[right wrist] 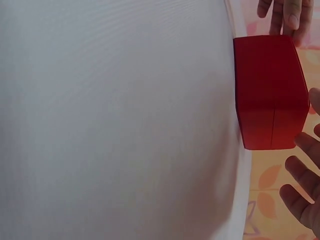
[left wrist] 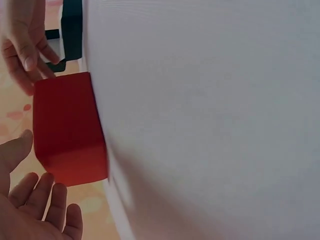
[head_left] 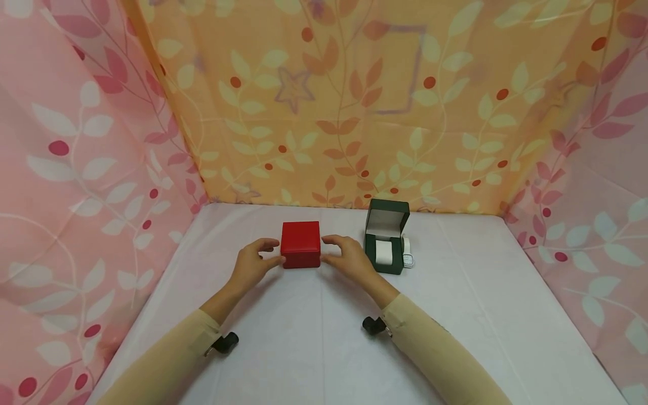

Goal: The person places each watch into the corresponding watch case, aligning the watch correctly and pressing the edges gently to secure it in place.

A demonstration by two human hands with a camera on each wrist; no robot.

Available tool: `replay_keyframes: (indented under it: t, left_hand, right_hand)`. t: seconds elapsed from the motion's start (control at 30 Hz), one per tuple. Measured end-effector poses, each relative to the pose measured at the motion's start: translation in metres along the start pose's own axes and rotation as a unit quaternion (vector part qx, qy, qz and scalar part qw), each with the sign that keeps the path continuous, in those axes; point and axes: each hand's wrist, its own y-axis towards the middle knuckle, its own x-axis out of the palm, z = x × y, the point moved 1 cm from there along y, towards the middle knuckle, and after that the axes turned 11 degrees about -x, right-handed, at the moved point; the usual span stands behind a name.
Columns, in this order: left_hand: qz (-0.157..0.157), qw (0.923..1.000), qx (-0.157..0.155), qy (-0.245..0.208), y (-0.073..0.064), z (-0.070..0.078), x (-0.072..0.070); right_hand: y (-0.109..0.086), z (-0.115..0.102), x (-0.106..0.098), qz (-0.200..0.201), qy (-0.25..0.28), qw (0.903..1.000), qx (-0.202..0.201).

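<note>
A closed red box (head_left: 301,244) sits on the white-covered table between both hands. At its left side is my left hand (head_left: 251,263), thumb tip right at the lower front corner and fingers loosely bent. My right hand (head_left: 350,260) mirrors it on the right side, its fingertips close to the box wall. In the left wrist view, spread fingers (left wrist: 44,192) lie beside the end of the red box (left wrist: 70,125). The right wrist view has the right hand's relaxed fingers (right wrist: 302,175) near the other end, with a fine seam across the red box (right wrist: 272,95).
Right of the hands stands a dark green watch box (head_left: 391,270), lid raised, with a white cushion (head_left: 383,253) inside. A pale-strapped watch (head_left: 408,260) lies against its right side. Floral cloth walls (head_left: 344,101) enclose the table (head_left: 324,349) at the back and both sides.
</note>
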Motion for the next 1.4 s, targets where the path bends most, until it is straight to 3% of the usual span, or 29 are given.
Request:
replay_keyframes:
  t: [0.3,0.53,0.7,1.17,1.4]
  left_hand:
    - [0.016,0.9989,0.034,0.027,-0.005,0.022,-0.001]
    - [0.008,0.9987,0.046,0.019,-0.012,0.037,0.009]
    - [0.006,0.9972,0.072,0.018,-0.012,0.051,0.015]
    - [-0.033,0.9865,0.151,0.053,-0.008,0.094,0.040]
    - [-0.056,0.9799,0.163,0.101,-0.003,0.110,0.060]
  right_hand:
    - [-0.014,-0.001,-0.017,0.013,-0.020,0.9995,-0.019]
    - [-0.027,-0.004,-0.033,0.019,-0.061,0.9974,-0.035]
    - [-0.037,-0.004,-0.048,0.033,-0.081,0.9952,-0.044]
    - [-0.061,0.008,-0.089,0.076,-0.081,0.9919,-0.062]
    - [-0.074,0.018,-0.103,0.087,-0.086,0.9903,-0.067]
